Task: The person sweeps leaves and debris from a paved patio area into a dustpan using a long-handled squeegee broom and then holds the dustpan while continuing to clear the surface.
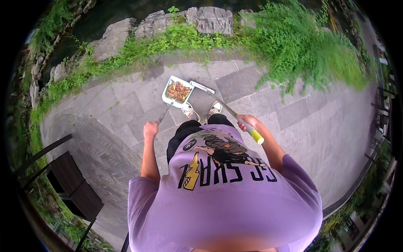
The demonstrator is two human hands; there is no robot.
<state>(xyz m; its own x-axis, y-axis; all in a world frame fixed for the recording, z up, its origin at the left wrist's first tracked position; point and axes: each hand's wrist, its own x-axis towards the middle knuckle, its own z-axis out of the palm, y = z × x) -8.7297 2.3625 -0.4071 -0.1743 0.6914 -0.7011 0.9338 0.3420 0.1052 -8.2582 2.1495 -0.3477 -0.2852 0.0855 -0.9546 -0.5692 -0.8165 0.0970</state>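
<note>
My left hand (151, 129) grips the thin metal handle (165, 114) of a pale dustpan (165, 95). Brown dry leaves (178, 91) fill much of the pan, which is in front of my shoes (189, 111). In my right hand (248, 122) is a long-handled broom or scraper, its grip (251, 129) grey with a yellow-green end. Its shaft (223, 104) slants down to a narrow white head (202, 87), just right of the dustpan. Whether pan and head rest on the paving or hover above it, I cannot tell.
Grey stone paving (308, 132) surrounds my feet. Ahead, grass and weeds (176, 39) line the paving, with large rocks (210, 20) and dark water (94, 19) beyond. Bushy plants (292, 47) spill over the edge at right. A dark wooden box-like structure (75, 186) stands at lower left.
</note>
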